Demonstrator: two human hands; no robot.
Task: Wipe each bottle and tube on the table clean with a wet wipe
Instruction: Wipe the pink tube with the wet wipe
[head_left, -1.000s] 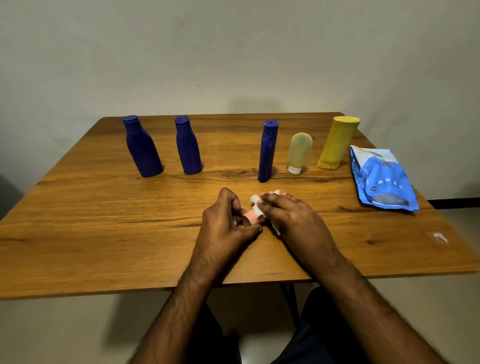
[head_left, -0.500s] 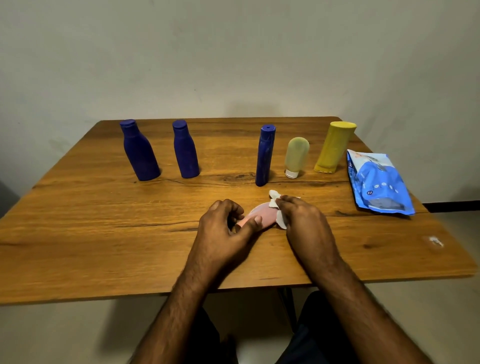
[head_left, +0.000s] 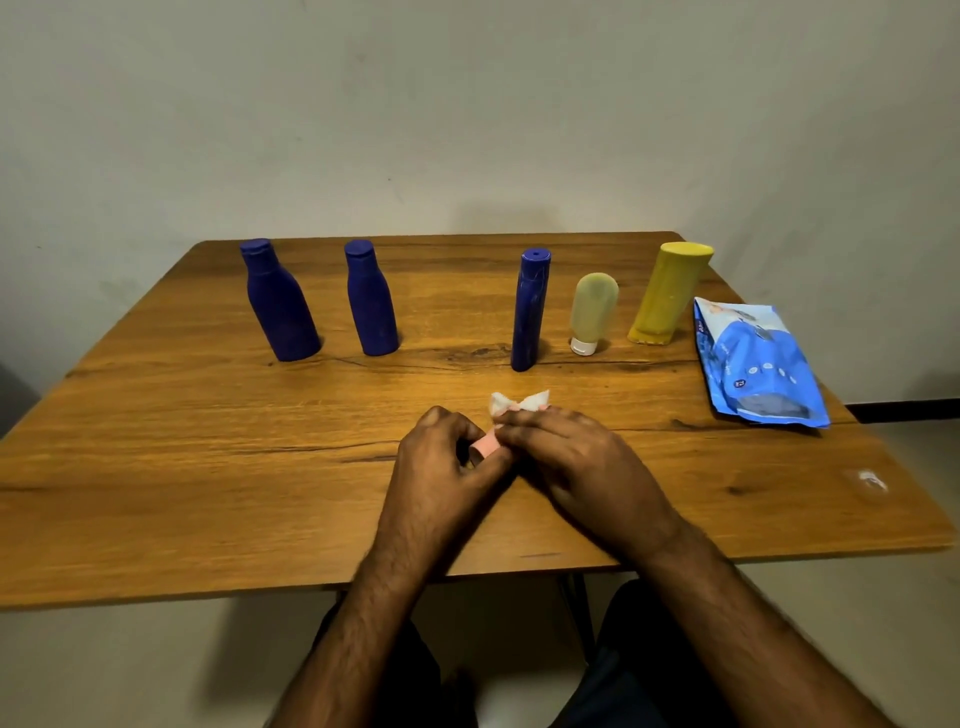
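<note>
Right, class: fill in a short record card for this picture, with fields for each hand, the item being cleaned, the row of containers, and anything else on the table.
left hand: grips a small pink tube
right hand: holds a white wet wipe against the tube
row behind: two dark blue bottles, slim blue tube, pale tube standing on its cap, yellow tube
far right: blue wipes pack, lying flat
surface: wooden table

Bottles (head_left: 370, 301) behind hands, pack (head_left: 756, 364) right.
</note>
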